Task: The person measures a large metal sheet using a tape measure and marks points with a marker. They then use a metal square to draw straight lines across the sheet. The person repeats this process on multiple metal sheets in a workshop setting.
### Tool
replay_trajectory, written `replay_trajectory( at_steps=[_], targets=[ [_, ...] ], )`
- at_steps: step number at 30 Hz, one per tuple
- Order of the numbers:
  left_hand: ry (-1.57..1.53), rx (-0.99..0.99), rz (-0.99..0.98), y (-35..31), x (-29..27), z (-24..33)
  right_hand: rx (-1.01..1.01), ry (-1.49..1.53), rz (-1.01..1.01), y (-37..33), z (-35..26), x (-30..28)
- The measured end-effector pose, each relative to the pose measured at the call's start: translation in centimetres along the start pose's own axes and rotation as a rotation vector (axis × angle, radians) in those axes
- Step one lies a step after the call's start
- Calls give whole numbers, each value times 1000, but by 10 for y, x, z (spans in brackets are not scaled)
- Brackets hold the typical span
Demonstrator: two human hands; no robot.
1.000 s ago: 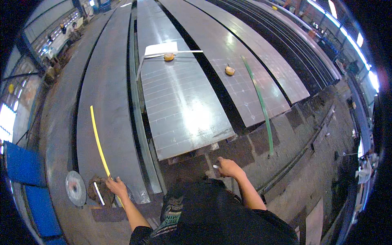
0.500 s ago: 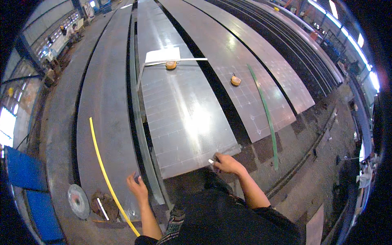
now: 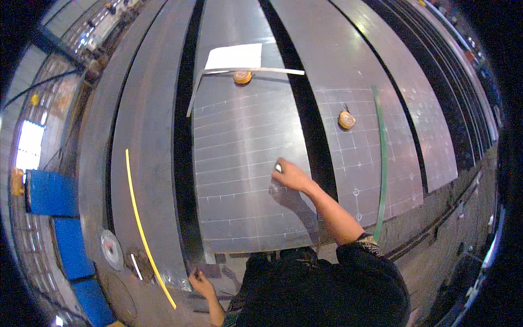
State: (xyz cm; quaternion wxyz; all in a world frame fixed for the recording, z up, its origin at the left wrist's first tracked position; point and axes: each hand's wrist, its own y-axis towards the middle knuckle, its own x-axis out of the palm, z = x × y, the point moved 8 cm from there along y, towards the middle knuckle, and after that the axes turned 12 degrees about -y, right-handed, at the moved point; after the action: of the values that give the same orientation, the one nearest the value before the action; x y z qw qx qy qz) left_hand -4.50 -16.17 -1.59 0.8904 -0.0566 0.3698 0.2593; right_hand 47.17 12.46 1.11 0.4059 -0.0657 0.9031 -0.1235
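My right hand [image 3: 291,175] is closed around a short white marking stick [image 3: 278,168], probably chalk. It is over the middle steel plate [image 3: 229,223], near its right side, and casts a shadow there. Thin pale lines with small cross ticks run across this plate. Low in the view, my left hand [image 3: 201,283] is beside the near end of the left plate [image 3: 150,163], its fingers curled. Something dark seems to be between them, too small to make out. Farther up the middle plate, a yellow tape measure [image 3: 242,77] rests against a metal square [image 3: 272,71], beside a white paper sheet [image 3: 234,56].
Another tape measure [image 3: 346,120] and a green strip [image 3: 382,163] lie on the marked right plate [image 3: 327,71]. A yellow strip [image 3: 138,218], a grinding disc [image 3: 111,249] and a white stick [image 3: 136,267] are at left, near blue panels [image 3: 52,193]. Dark gaps [image 3: 188,136] separate the plates.
My right hand has moved from the plate's near edge forward over its surface with the white stick. My left hand has dropped lower and nearer to me. The view has tilted downward.
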Motion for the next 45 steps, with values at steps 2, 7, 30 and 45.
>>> replay_trajectory(
  at_steps=[2, 7, 30, 45],
  targets=[
    [126, -158, 11, -57, -12, -43, 6, -41, 33, 43, 0, -14],
    [218, -589, -152, -178, -3, -97, -64, -213, 248, 158, -13, -39],
    [-136, -1171, -229, -312, -11, -76, -59, -820, 243, 433, -60, -116],
    [-45, -604, 300, -122, -65, 50, -180, -742, 189, 320, -71, -116]
  ],
)
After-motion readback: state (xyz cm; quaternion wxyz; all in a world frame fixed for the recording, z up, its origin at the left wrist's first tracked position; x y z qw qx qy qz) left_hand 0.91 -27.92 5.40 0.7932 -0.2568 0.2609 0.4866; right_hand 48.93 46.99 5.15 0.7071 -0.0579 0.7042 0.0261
